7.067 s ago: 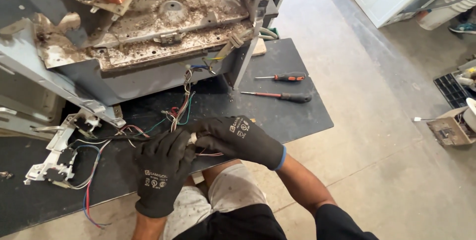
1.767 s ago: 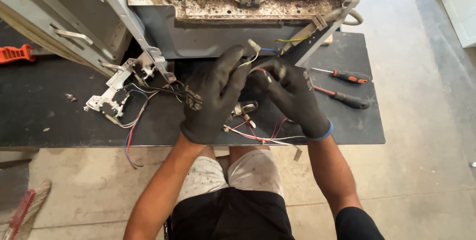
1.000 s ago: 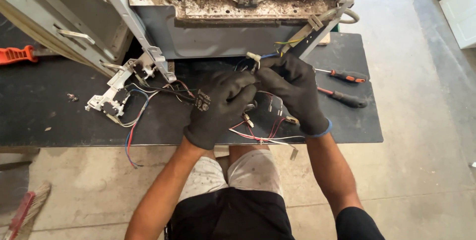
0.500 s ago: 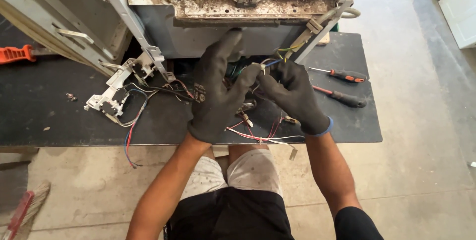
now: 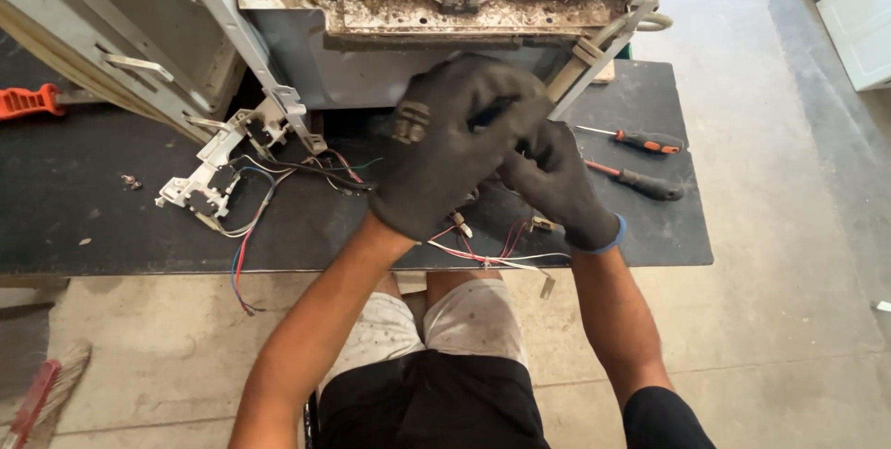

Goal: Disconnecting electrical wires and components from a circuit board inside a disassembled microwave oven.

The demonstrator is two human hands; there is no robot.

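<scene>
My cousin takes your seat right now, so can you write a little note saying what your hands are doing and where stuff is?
Left hand: gloved, fingers curled over the wire bundle, above the right.
Right hand: gloved, pinching the same wires; what it grips is hidden.
Wires trail off the dark bench edge toward the lap.
White switch bracket lies left, still wired.
Two screwdrivers lie right, untouched.
Opened appliance stands behind.

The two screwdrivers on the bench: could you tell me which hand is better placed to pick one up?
Probably the right hand: the screwdrivers lie just beside it, while the left hand sits farther away.
</scene>
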